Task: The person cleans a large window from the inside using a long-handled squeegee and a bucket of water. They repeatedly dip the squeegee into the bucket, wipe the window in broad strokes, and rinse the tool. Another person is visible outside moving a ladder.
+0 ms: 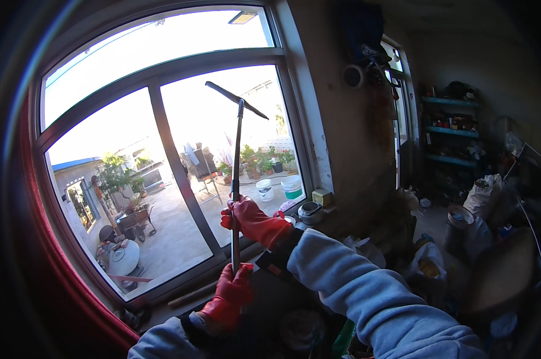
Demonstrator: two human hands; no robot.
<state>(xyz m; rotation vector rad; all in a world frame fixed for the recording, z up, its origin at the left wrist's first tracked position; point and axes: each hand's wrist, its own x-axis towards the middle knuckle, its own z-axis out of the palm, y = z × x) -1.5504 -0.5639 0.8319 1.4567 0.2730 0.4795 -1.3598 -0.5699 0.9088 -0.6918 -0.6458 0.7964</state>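
A long-handled window squeegee (237, 152) stands nearly upright before me, its dark blade at the top in front of the right pane of a sliding window (156, 116). Both my hands wear red rubber gloves. My right hand (258, 221) is closed around the pole just below its dark collar. Lower on the same pole, my left hand (229, 294) is wrapped around it. Whether the blade touches the glass, I cannot tell.
On the sill at the right are a metal pot (310, 212) and a small yellowish box (321, 197). A red curtain (50, 251) hangs at the left. Bags, a bucket (460, 217) and blue shelves (452, 131) fill the dark room at the right. Plants and buckets stand outside.
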